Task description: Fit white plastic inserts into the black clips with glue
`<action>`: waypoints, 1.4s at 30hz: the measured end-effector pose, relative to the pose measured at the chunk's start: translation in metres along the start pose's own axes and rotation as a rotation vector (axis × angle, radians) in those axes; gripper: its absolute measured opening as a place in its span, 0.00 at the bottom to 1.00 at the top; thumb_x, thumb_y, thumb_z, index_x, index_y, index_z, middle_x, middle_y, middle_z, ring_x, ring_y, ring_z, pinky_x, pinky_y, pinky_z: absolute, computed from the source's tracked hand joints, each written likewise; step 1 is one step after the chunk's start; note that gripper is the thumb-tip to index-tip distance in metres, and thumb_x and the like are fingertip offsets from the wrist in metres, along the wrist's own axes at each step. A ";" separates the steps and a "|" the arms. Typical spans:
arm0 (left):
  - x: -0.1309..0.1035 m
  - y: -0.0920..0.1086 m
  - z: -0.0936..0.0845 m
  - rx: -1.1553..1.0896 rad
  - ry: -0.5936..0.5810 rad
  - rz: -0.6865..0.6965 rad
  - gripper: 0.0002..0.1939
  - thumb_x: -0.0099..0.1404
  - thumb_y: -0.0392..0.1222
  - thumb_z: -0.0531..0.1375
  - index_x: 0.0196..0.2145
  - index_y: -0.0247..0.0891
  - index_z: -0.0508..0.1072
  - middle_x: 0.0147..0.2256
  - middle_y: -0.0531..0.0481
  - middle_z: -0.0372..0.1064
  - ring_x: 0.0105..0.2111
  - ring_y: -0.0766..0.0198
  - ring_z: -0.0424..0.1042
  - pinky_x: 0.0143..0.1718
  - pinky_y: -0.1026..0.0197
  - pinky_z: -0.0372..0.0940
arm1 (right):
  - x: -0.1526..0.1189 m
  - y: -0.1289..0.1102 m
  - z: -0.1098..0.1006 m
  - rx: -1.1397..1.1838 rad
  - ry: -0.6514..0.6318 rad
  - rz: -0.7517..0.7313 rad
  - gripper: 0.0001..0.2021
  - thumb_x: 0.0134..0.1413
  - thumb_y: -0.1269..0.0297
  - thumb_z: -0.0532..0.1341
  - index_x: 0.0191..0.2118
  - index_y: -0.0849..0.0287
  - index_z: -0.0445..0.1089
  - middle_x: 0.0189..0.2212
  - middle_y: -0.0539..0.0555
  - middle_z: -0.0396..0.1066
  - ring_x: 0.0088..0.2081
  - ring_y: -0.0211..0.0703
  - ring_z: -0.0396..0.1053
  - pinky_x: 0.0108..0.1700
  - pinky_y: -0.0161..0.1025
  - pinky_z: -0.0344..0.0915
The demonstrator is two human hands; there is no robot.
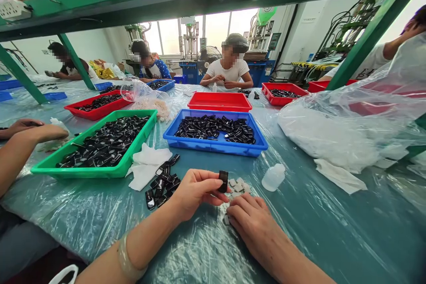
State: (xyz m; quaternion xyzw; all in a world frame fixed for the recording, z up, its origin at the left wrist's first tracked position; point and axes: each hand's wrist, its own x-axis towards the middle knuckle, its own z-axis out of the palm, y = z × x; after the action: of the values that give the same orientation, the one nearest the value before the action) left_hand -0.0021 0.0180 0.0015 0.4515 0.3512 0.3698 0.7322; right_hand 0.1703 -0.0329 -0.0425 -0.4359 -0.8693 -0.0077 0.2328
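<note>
Between the thumb and fingers of my left hand (199, 190) is a small glossy black piece (223, 181), held upright above the table. My right hand (252, 217) rests just to its right, fingers curled down over a small pile of pale square pieces (238, 186); its fingertips are partly hidden, and I cannot make out whether they hold one. A loose heap of black pieces (162, 187) lies left of my left hand. To the right of the pale pile, a translucent white bottle (274, 177) lies tilted on the plastic-covered table (316, 230).
A green tray (93, 172) and a blue tray (213, 145) hold black pieces. White cloth (146, 164) lies between them. Red trays, one of them a red tray (219, 101), stand farther back. Plastic bags (333, 128) bulge at right. Another person's hands are at far left.
</note>
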 end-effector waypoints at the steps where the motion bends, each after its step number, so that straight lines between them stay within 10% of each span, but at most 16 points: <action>1: 0.000 0.000 0.000 -0.003 -0.005 -0.005 0.12 0.51 0.41 0.65 0.30 0.28 0.78 0.31 0.40 0.75 0.24 0.66 0.73 0.22 0.72 0.66 | 0.001 0.001 -0.004 0.023 0.004 0.011 0.10 0.56 0.77 0.51 0.30 0.58 0.66 0.29 0.53 0.70 0.33 0.44 0.66 0.35 0.41 0.59; 30: 0.000 -0.004 0.004 0.027 -0.015 -0.025 0.13 0.47 0.40 0.68 0.31 0.31 0.79 0.31 0.42 0.75 0.27 0.66 0.73 0.27 0.69 0.67 | 0.012 0.005 -0.036 0.822 0.372 0.521 0.04 0.44 0.65 0.65 0.28 0.56 0.77 0.27 0.52 0.75 0.27 0.41 0.72 0.28 0.34 0.69; 42: -0.004 -0.011 0.014 0.193 -0.122 -0.076 0.13 0.49 0.38 0.66 0.34 0.35 0.79 0.26 0.45 0.76 0.28 0.63 0.74 0.29 0.65 0.68 | 0.010 -0.007 -0.041 0.857 0.475 0.473 0.05 0.45 0.69 0.65 0.28 0.53 0.78 0.28 0.51 0.76 0.29 0.41 0.73 0.28 0.33 0.71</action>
State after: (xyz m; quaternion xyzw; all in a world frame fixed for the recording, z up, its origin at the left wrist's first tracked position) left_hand 0.0098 0.0056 -0.0031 0.5277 0.3569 0.2781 0.7188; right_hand 0.1759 -0.0384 0.0000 -0.4717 -0.5964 0.3017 0.5752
